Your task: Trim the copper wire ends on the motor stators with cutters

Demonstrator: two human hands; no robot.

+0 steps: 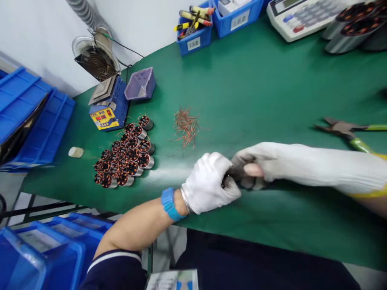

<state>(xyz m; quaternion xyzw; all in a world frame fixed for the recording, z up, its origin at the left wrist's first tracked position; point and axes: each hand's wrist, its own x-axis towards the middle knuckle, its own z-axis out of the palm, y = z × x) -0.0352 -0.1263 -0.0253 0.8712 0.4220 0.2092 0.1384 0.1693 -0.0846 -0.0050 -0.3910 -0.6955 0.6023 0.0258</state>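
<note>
The green table [256, 88] runs under my hands. Blue crates [22, 94] stand at its left end, with something dark between them, and open blue bins [77, 251] sit lower, beside the table's near edge; I can't make out their contents. Next in size, a white calculator [305, 20] lies near the far edge, metal-cased cores [350, 40] standing near it. One blue box [225, 26] holds white items; the smaller marker box [195, 45] beside it is packed with yellow and red-tipped markers and a dark tool. The purple tray [139, 93] has a small pale thing inside.

My left hand [211, 183], in a white glove, is curled narrow around a small dark part [226, 182] with shiny bits, mostly hidden by my fingers. My right hand [252, 168] meets it there, fingers bent and dirty, a bare thumb tip showing; I can't tell whether it grips anything. Copper-wound cores [133, 155] stand bunched to the left on the table, near a loose heap of copper wire clippings [186, 125].
</note>
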